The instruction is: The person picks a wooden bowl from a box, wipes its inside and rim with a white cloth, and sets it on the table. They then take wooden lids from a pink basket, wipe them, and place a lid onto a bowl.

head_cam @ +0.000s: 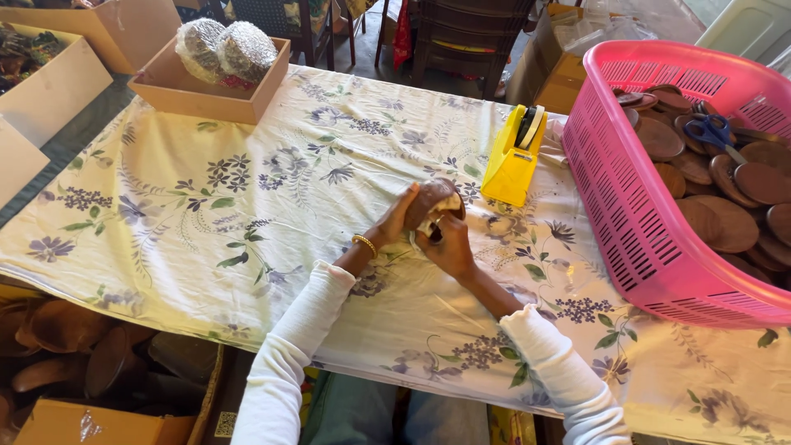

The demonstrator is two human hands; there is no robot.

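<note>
— What are the hands doing?

— Both grip one brown wooden disc (428,203) near the middle of the surface (206,206), just beside the yellow tape dispenser (512,161). The left hand (399,217) cups its left rim; the right hand (445,245) holds it from below, fingers closed on pale wrapping.

— Which way does it point?

— It stands tilted on edge, its broad face turned toward the near-left. Its long axis runs from the near-left up toward the far-right (roughly, since the fingers cover much of it).

— Anything unclear?

— The lower half of the disc is hidden behind both hands. The pink basket (634,206) of more discs at the right edge is cut off, as is the box (189,86) holding two wrapped bundles (224,49) at the far-left corner.
</note>
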